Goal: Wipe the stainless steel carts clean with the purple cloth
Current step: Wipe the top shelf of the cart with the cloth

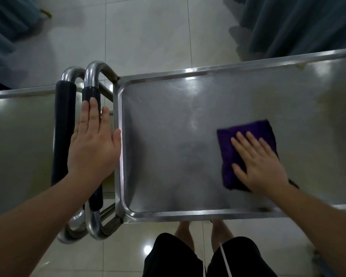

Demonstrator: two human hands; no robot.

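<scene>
Two stainless steel carts stand side by side, handles meeting in the middle. The right cart's top tray (168,108) fills the centre and right of the view; only part of the left cart's tray (18,136) shows. A folded purple cloth (246,130) lies flat on the right tray. My right hand (258,162) presses on it with straight, spread fingers. My left hand (94,142) rests flat, fingers straight, on the black-padded handle (90,93) of the right cart, thumb against the tray's left rim.
The left cart's padded handle (63,120) runs parallel just left of my hand. Pale glossy floor tiles (144,37) surround the carts. Dark teal curtains (298,23) hang at the back right and back left. My legs in black shorts (198,258) stand at the tray's near rim.
</scene>
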